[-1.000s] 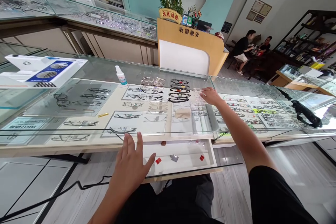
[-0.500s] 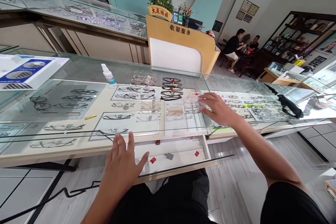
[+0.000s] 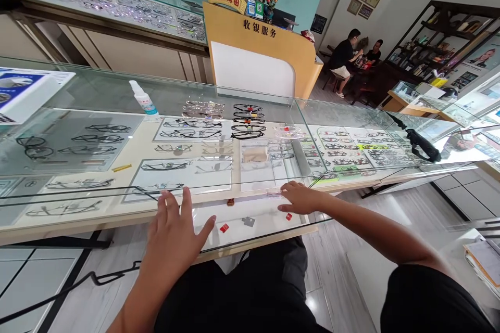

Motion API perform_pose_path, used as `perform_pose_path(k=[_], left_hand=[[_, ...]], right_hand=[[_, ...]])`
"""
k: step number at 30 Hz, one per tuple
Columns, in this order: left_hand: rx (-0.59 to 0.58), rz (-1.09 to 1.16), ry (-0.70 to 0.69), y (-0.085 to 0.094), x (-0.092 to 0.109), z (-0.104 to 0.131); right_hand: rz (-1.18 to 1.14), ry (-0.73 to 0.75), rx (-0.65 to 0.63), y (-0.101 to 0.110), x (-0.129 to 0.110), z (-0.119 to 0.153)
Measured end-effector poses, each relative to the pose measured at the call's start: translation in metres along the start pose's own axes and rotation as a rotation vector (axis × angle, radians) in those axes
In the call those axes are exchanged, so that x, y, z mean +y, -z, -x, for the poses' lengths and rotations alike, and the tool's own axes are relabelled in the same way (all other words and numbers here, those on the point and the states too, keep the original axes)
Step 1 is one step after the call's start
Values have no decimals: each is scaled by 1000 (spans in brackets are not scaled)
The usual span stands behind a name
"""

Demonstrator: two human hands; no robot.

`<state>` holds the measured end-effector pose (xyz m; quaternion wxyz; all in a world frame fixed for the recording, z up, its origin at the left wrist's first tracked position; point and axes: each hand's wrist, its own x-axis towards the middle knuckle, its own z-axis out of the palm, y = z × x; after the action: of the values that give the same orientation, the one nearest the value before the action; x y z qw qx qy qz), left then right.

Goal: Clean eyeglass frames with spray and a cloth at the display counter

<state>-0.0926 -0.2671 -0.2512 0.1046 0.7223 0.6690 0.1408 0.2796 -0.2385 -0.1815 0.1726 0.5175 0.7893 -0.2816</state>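
My left hand (image 3: 174, 239) is open at the front edge of the glass counter, fingers spread and thumb pointing right. My right hand (image 3: 300, 199) is low over the right part of the open drawer (image 3: 219, 213), its thumb apart from its fingers. Just beyond the fingertips lies a faint pinkish clear eyeglass frame (image 3: 274, 194); whether they touch it I cannot tell. In the drawer are a red tag (image 3: 224, 228), a grey tag (image 3: 248, 221) and another red tag (image 3: 288, 216). A pair of clear glasses (image 3: 289, 132) sits farther back on the counter, right of a stack of dark-framed glasses (image 3: 248, 120).
A white spray bottle (image 3: 144, 98) stands on the glass counter (image 3: 187, 91). A blue-and-white box (image 3: 29, 91) is at the left, a black handheld device (image 3: 421, 143) at the right. More glasses fill the display. Two people sit at a table behind.
My right hand has moved back and down from beside the clear glasses on the counter to the drawer. My left hand stays at the counter edge. The view has tilted down somewhat.
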Motion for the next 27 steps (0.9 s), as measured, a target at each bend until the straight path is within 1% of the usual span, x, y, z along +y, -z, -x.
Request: perform_pose_path(k=[3,6,8,12,17,22,27], left_hand=[[-1,4,10,1,4,1],[-11,3,15,2,5,0],[-21,-1,20,3,6,0],[-43,-22,28,5,7,0],[-31,-34,14,3,7,1],[-31,-32,12,3,7,1],[-39,-48,8,4,6,1]], right_hand=[[37,-122,-9,-10,21,-29],[62,-224,54,-14,44,-56],[75,-255,97,-15,61,-72],[89,-266,156,-15,90,-96],[115,-261,203,-12,111,-112],[105,-266,228,-11,121,-119],[67,-286,211,-12,132,-127]])
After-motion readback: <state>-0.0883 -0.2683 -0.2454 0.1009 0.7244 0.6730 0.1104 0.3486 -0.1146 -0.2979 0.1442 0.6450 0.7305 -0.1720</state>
